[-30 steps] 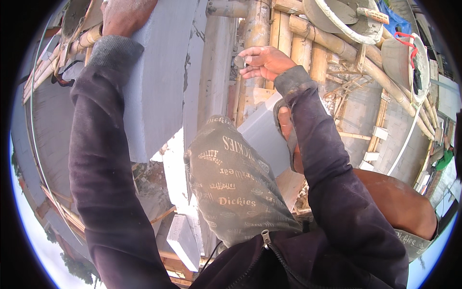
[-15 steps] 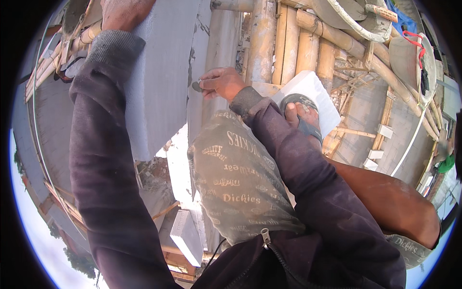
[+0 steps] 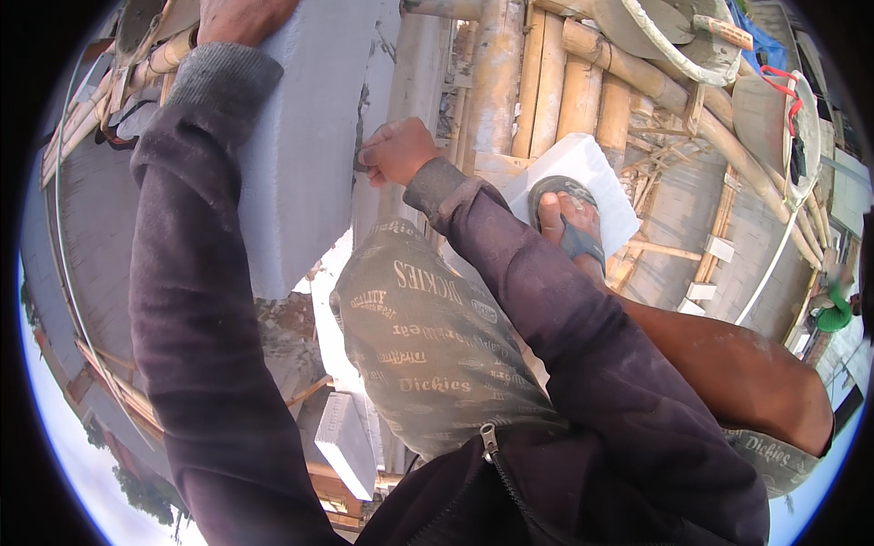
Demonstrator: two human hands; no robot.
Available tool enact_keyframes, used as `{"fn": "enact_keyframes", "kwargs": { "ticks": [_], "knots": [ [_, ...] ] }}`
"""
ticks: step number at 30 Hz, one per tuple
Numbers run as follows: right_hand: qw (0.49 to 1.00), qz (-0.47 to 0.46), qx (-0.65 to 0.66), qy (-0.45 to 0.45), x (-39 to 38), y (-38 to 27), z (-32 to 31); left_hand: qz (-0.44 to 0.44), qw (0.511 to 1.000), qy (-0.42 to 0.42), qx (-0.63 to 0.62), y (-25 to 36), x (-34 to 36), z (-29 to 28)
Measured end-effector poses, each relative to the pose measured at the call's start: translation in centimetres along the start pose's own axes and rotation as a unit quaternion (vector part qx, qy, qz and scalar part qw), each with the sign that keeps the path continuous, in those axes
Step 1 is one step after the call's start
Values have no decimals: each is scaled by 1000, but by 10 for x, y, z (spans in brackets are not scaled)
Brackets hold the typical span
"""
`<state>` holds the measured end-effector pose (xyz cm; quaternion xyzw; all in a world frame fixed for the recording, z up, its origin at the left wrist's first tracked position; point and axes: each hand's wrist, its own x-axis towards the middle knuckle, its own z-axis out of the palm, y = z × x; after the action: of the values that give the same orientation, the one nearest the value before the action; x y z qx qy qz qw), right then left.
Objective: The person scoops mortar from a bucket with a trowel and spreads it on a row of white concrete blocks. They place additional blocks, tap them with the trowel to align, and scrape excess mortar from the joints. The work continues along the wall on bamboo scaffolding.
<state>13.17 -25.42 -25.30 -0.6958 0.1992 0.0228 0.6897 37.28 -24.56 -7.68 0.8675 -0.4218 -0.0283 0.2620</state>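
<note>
At the top left, my left hand [image 3: 244, 20] rests over the upper face of a large pale grey block wall [image 3: 305, 164]; the picture's edge cuts off its fingers. My right hand [image 3: 399, 151] is closed, thumb and fingers pinched together at the wall's right edge. A small dark grey lump [image 3: 360, 160], perhaps mortar, shows at those fingertips, against the rough joint along that edge. Beside the wall runs a smooth grey strip [image 3: 414, 100], just beyond my right fingers.
Bamboo poles [image 3: 496, 82] form a scaffold to the right. My sandalled foot [image 3: 575, 214] stands on a white block [image 3: 621, 214]. Buckets [image 3: 678, 36] hang or stand at the upper right. Another white block [image 3: 346, 441] lies low down, with a deep drop below the scaffold.
My right hand has shifted slightly left and up, bringing the small dark lump against the joint. My left hand has moved slightly right. The view has tilted a little.
</note>
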Motion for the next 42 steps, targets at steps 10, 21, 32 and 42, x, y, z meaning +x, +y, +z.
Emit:
{"fn": "enact_keyframes", "kwargs": {
  "ticks": [10, 21, 32, 42],
  "knots": [
    [990, 128, 67, -7, -4, -16, -81, 116, 992, 54, -10, 50, -21, -31],
    [817, 232, -503, 161, -27, -1, -190, 139, 984, 114, 8, 52, -18, -22],
    [849, 267, -421, 175, -30, -52, -188, 34, 969, 109, 217, 15, -2, -12],
    [872, 55, -383, 300, 2, -201, -394, -47, 974, 79, 207, 52, -11, -24]
  ]
}}
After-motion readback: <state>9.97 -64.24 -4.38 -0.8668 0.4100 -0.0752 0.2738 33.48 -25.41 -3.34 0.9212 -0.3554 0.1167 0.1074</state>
